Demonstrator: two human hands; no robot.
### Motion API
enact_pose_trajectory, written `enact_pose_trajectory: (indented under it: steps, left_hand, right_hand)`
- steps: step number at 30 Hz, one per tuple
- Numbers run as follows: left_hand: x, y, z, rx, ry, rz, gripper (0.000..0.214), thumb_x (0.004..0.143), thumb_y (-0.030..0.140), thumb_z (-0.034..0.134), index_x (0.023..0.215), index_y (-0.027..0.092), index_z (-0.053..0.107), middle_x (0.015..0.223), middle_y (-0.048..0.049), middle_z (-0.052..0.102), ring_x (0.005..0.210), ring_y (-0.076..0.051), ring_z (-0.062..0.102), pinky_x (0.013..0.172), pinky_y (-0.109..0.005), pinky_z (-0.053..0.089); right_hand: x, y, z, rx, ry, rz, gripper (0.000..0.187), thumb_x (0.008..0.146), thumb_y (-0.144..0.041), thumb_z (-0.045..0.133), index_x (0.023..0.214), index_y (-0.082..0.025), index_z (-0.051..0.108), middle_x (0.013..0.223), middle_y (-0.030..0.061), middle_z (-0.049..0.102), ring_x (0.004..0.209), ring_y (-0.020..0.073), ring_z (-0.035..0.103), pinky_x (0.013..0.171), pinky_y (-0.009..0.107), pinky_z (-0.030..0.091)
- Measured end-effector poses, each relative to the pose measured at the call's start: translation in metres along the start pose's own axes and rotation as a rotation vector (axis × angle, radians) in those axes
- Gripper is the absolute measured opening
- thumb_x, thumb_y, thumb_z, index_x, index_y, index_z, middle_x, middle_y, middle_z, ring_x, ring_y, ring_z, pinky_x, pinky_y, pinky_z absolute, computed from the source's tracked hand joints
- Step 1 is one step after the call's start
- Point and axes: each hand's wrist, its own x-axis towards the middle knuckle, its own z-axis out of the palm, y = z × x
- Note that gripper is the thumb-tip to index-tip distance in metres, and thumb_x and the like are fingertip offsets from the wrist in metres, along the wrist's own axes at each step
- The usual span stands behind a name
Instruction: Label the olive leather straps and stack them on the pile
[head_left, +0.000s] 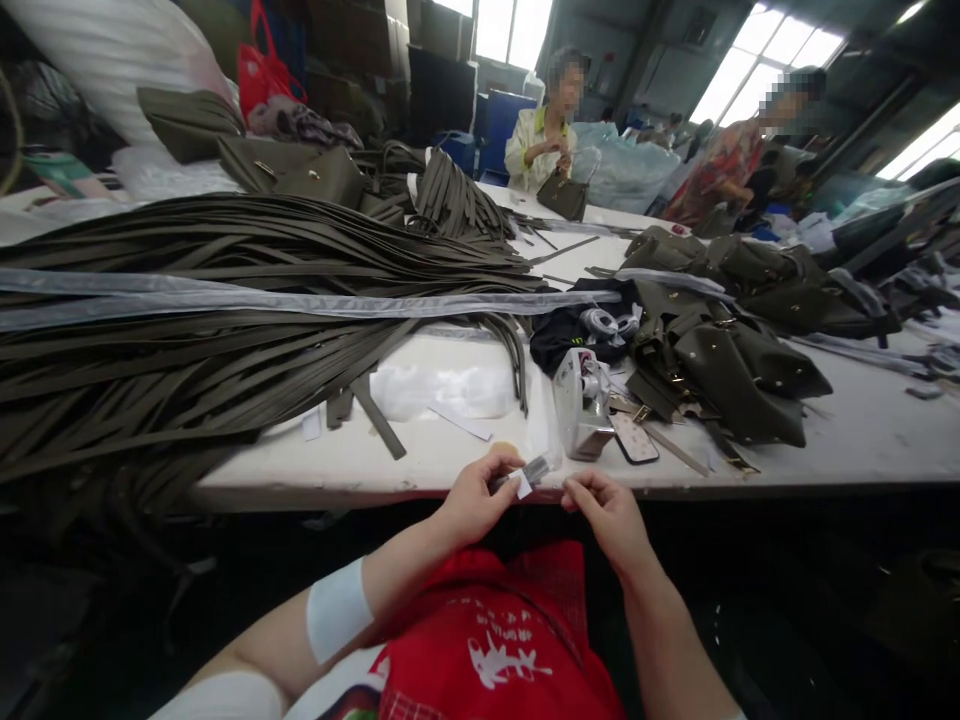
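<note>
My left hand (480, 495) is closed over the table's front edge, gripping a short dark strip (535, 470) that looks partly covered in clear plastic. A small white paper tag (523, 485) sits by the thumb. Just to the right, my right hand (611, 515) is closed with thumb and fingertips pinched together; whatever lies between them is too small to make out. A gap separates the two hands. Behind them stands a white tape dispenser (581, 400), with a phone (636, 438) lying to its right.
Long olive-brown straps (262, 250) are heaped across the left, with clear plastic strips (315, 303) over them. Olive bags (735, 370) pile up on the right of the white table (262, 468). Across it, a person (544, 140) handles a bag (564, 195); another person (720, 170) is farther right.
</note>
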Motion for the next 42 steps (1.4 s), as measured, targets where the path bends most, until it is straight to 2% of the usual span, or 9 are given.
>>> enact_pose_trajectory:
  steps: [4, 10, 16, 21, 24, 27, 32, 38, 42]
  left_hand:
    - [0.0, 0.005, 0.008, 0.182, 0.019, 0.081, 0.023, 0.083, 0.019, 0.061, 0.106, 0.015, 0.066, 0.094, -0.0079, 0.068, 0.089, -0.021, 0.062, 0.084, -0.032, 0.045]
    - [-0.005, 0.015, 0.009, 0.374, 0.035, 0.086, 0.026, 0.083, 0.02, 0.057, 0.108, 0.018, 0.065, 0.096, -0.0041, 0.069, 0.089, -0.019, 0.064, 0.085, -0.031, 0.048]
    - [-0.009, 0.017, 0.008, 0.395, 0.046, 0.087, 0.026, 0.084, 0.02, 0.055, 0.108, 0.017, 0.065, 0.095, -0.0045, 0.07, 0.087, -0.018, 0.065, 0.084, -0.03, 0.05]
    - [-0.009, 0.017, 0.007, 0.327, 0.021, 0.087, 0.025, 0.087, 0.027, 0.057, 0.107, 0.016, 0.066, 0.096, -0.0058, 0.071, 0.089, -0.019, 0.066, 0.084, -0.031, 0.052]
    - [-0.009, 0.02, 0.007, 0.297, 0.081, 0.073, 0.022, 0.085, 0.03, 0.06, 0.102, 0.016, 0.067, 0.093, -0.0051, 0.071, 0.087, -0.02, 0.067, 0.082, -0.03, 0.053]
    - [-0.011, 0.022, 0.007, 0.327, 0.121, 0.124, 0.022, 0.087, 0.032, 0.058, 0.101, 0.017, 0.066, 0.094, -0.0052, 0.071, 0.088, -0.02, 0.067, 0.084, -0.032, 0.053]
    - [-0.015, 0.023, 0.006, 0.41, 0.095, 0.309, 0.021, 0.092, 0.034, 0.054, 0.106, 0.021, 0.064, 0.097, -0.0056, 0.07, 0.091, -0.02, 0.066, 0.083, -0.031, 0.054]
    - [-0.016, 0.026, 0.006, 0.351, 0.078, 0.318, 0.023, 0.095, 0.035, 0.048, 0.109, 0.022, 0.062, 0.09, -0.004, 0.068, 0.08, -0.017, 0.066, 0.073, -0.026, 0.056]
    - [-0.015, 0.018, 0.007, 0.376, 0.126, 0.374, 0.019, 0.094, 0.033, 0.051, 0.106, 0.023, 0.063, 0.095, -0.0049, 0.068, 0.09, -0.019, 0.066, 0.084, -0.03, 0.056]
  right_hand:
    - [-0.015, -0.018, 0.028, 0.097, -0.116, 0.017, 0.033, 0.079, -0.049, 0.069, 0.072, -0.017, 0.063, 0.059, 0.0002, 0.062, 0.056, 0.0131, 0.055, 0.058, 0.024, 0.044]
    - [-0.009, -0.009, 0.037, 0.175, -0.182, 0.074, 0.038, 0.074, -0.053, 0.073, 0.068, -0.017, 0.063, 0.054, -0.001, 0.06, 0.052, 0.0112, 0.05, 0.053, 0.023, 0.04]
    - [-0.005, -0.001, 0.044, 0.157, -0.18, 0.154, 0.046, 0.067, -0.06, 0.075, 0.063, -0.016, 0.061, 0.051, -0.0009, 0.059, 0.048, 0.0108, 0.049, 0.051, 0.024, 0.04]
    - [-0.005, 0.004, 0.047, 0.173, -0.163, 0.175, 0.046, 0.068, -0.059, 0.075, 0.062, -0.016, 0.06, 0.05, -0.0008, 0.059, 0.046, 0.0103, 0.049, 0.049, 0.023, 0.038]
    - [-0.006, 0.003, 0.049, 0.248, -0.203, 0.154, 0.042, 0.068, -0.055, 0.078, 0.069, -0.015, 0.065, 0.058, 0.001, 0.065, 0.054, 0.0117, 0.055, 0.056, 0.024, 0.043]
    - [-0.006, -0.001, 0.055, 0.34, -0.229, 0.121, 0.04, 0.068, -0.051, 0.079, 0.08, -0.014, 0.07, 0.07, 0.0033, 0.069, 0.062, 0.0135, 0.06, 0.063, 0.026, 0.048]
    - [-0.005, -0.009, 0.063, 0.347, -0.186, 0.034, 0.037, 0.072, -0.05, 0.076, 0.079, -0.014, 0.074, 0.067, 0.0034, 0.068, 0.062, 0.0147, 0.06, 0.063, 0.026, 0.048]
    - [-0.008, -0.004, 0.065, 0.239, -0.151, 0.0, 0.036, 0.076, -0.05, 0.073, 0.075, -0.014, 0.075, 0.063, 0.0035, 0.066, 0.057, 0.013, 0.054, 0.054, 0.023, 0.042]
    - [-0.005, 0.002, 0.068, 0.221, -0.049, -0.005, 0.037, 0.069, -0.049, 0.078, 0.068, -0.013, 0.074, 0.056, 0.0034, 0.064, 0.052, 0.013, 0.052, 0.052, 0.024, 0.042]
